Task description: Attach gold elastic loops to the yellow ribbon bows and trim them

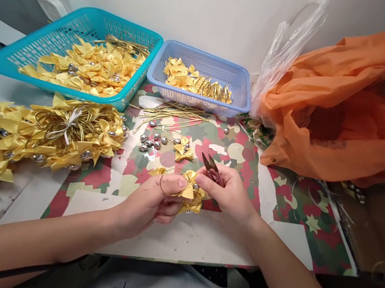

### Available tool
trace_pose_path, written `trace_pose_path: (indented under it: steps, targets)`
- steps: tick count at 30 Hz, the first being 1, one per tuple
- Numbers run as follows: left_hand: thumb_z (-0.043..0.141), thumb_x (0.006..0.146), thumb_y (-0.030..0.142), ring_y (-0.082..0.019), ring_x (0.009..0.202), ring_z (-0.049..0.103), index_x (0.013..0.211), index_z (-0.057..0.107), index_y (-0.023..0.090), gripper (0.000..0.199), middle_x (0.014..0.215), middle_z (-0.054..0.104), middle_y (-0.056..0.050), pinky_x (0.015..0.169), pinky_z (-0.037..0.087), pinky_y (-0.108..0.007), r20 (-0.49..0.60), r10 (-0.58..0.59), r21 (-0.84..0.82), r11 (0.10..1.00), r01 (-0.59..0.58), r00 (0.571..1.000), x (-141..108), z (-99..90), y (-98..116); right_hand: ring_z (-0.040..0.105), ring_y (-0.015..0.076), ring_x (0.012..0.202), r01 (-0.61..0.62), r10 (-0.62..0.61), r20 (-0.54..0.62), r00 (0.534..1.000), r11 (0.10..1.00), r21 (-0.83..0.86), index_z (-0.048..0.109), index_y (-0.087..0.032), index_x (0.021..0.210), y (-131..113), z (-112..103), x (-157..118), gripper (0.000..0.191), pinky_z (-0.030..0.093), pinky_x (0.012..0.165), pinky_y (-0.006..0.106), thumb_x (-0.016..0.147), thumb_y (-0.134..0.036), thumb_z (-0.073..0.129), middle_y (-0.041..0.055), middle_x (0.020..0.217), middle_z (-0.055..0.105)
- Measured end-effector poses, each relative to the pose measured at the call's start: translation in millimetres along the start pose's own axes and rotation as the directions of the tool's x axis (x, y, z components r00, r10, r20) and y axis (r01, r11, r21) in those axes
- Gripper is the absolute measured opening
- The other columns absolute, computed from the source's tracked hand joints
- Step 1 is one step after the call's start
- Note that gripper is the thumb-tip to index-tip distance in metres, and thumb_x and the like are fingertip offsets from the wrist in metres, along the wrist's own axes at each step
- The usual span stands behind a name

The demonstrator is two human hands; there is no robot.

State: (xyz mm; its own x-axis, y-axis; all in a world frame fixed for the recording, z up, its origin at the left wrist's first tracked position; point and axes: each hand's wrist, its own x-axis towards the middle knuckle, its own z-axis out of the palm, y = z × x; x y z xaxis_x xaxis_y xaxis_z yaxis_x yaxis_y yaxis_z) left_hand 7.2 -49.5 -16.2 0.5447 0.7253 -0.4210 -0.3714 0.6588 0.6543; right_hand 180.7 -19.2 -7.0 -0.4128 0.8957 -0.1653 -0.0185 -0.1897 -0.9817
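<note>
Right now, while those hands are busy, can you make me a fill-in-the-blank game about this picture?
1. The left hand pinches a yellow ribbon bow; the hand with the dark scissors is the ____ one.
2. The biggest bag is coloured ____.
3. Seen from here, the teal basket is on the blue basket's ____ side.
4. The tie on the bundled gold cords is ____.

Missing words: right; orange; left; white.
</note>
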Motion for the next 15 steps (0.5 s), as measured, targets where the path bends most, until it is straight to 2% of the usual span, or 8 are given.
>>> trace_pose_path:
  steps: [3,7,10,15]
  targets:
    - [0.075,0.075,0.045,-0.003,0.044,0.018,0.06,0.039,0.019,0.047,0.054,0.028,0.01,0.037,0.019,-0.014,-0.031,0.017,-0.008,1.0,-0.018,0.999,-0.7,-0.3,-0.9,0.034,0.0061,0.05,0.013,-0.016,-0.054,0.998,0.998,-0.056,0.06,-0.016,0.065,-0.5,1.5,-1.6,0.04,0.028,0.047,0.022,0.073,-0.053,0.076,-0.0064,0.053,0.042]
    - [0.074,0.074,0.048,-0.004,0.045,0.023,0.07,0.051,0.018,0.038,0.057,0.033,0.009,0.039,0.023,-0.014,-0.104,0.072,-0.022,0.997,-0.075,0.992,-1.1,-1.4,-0.2,0.032,0.0058,0.046,0.035,-0.045,-0.101,0.994,0.994,-0.1,0.059,-0.017,0.063,-0.8,-0.2,-2.5,0.039,0.026,0.043,0.021,0.073,-0.052,0.074,-0.0072,0.049,0.04]
    - [0.073,0.074,0.048,-0.004,0.045,0.028,0.078,0.06,0.018,0.032,0.061,0.04,0.008,0.04,0.026,-0.015,-0.11,0.114,-0.05,0.991,-0.12,0.987,-1.8,-1.1,1.8,0.031,0.0053,0.045,0.07,-0.086,-0.129,0.988,0.989,-0.128,0.054,-0.018,0.059,-1.1,-1.4,-3.2,0.037,0.026,0.042,0.021,0.075,-0.045,0.073,-0.0074,0.048,0.04]
    - [0.074,0.075,0.048,-0.006,0.049,0.036,0.078,0.062,0.019,0.032,0.067,0.049,0.005,0.043,0.034,-0.018,-0.121,0.187,-0.059,0.979,-0.195,0.975,-4.6,1.1,4.1,0.029,0.005,0.044,0.082,-0.102,-0.131,0.986,0.985,-0.151,0.053,-0.018,0.059,-4.3,-0.4,-4.8,0.031,0.024,0.041,0.02,0.075,-0.036,0.072,-0.0079,0.048,0.037]
